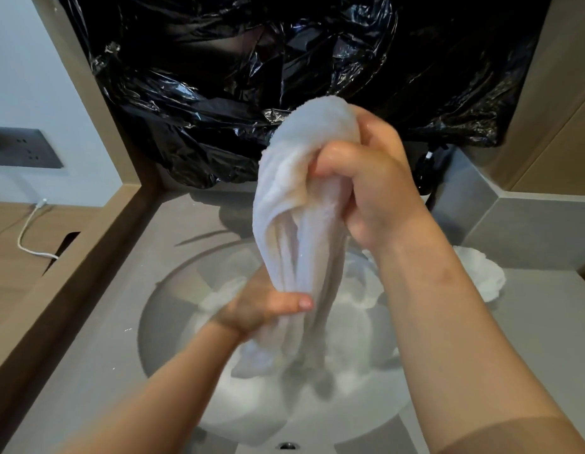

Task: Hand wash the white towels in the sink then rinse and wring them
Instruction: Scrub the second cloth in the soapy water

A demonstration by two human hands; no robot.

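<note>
forearms: bare, no sleeves | hands: left [265, 306], right [373, 191], ungloved, no jewellery visible

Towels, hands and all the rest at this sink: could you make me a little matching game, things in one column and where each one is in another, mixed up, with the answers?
Things:
1. held towel
2. right hand
3. left hand
4. black plastic sheet

Places or states:
A. covers the wall behind the sink
B. grips the towel's lower part
C. hangs bunched above the basin
D. clenched around the towel near its top

Pairs: 1-C, 2-D, 3-B, 4-A
</note>
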